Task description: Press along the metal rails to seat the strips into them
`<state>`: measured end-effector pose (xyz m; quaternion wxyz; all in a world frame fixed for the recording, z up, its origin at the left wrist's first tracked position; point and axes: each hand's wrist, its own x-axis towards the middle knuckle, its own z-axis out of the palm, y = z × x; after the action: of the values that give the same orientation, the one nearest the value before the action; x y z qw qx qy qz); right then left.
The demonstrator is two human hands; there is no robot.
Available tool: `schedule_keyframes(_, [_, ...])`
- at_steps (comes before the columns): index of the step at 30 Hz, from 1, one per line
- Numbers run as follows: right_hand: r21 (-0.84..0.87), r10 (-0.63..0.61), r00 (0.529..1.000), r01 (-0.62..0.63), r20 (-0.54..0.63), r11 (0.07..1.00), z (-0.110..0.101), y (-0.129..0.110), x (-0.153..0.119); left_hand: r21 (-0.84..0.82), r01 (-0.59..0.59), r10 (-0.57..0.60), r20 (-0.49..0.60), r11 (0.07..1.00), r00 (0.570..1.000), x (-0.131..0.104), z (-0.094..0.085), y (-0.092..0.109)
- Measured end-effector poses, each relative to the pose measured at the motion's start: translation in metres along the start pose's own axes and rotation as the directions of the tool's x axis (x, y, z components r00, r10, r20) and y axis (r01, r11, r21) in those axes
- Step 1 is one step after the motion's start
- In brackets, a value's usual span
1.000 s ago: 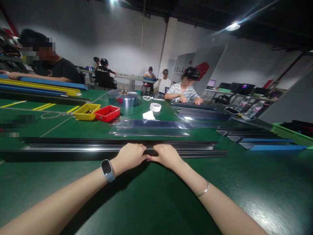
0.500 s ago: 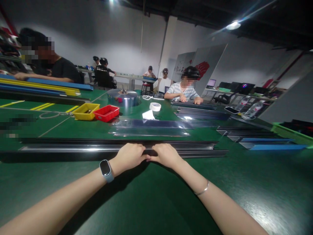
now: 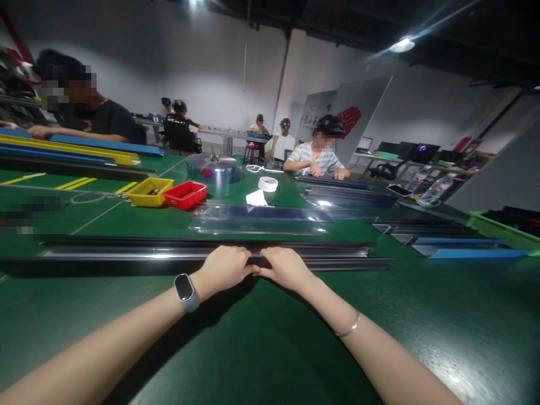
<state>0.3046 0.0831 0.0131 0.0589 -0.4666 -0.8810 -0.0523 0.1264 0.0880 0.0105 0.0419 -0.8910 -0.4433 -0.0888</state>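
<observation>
the long black channelled strip (image 3: 105, 266) lies crosswise on the green bench (image 3: 261, 349), long axis left to right. left hand (image 3: 223, 271) and right hand (image 3: 287, 269) pinch its near edge, thumbs close together; the longer portion extends leftward, nearer the left hand.

I have both hands on the long black channel (image 3: 126, 256) lying across the green table (image 3: 270, 343): my left hand (image 3: 223, 271) and my right hand (image 3: 289, 268) sit close together, fingers over its top, thumbs on its near side. On my feed, clear plastic strips (image 3: 257, 225) lie just beyond it, with a white tape roll (image 3: 268, 184) farther back. A yellow bin (image 3: 149, 193) holding small parts sits beside a red bin (image 3: 185, 196). Off to my right, more channels (image 3: 468, 244), some blue-edged, lie near a green basket (image 3: 502, 232). Across the table, a person in stripes (image 3: 316, 157) bends over dark strips (image 3: 337, 182).
</observation>
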Motion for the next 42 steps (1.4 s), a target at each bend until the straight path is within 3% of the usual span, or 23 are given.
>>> schedule_keyframes(18, [0.007,-0.006,0.999,0.007,-0.049,1.0,0.0027,-0.0018,-0.0015,0.014,-0.002,0.001,0.012,1.0,1.0,0.0012,-0.0002,-0.0002])
schedule_keyframes(29, [0.004,-0.039,0.999,0.039,0.028,0.999,-0.0034,0.0026,0.0023,0.009,-0.014,0.014,0.026,1.0,1.0,0.0022,-0.0015,-0.0021])
schedule_keyframes(42, [0.02,-0.056,0.998,0.056,-0.005,0.998,0.0002,0.0051,0.0025,0.034,-0.047,0.046,0.013,0.998,0.999,0.0032,0.001,-0.0027])
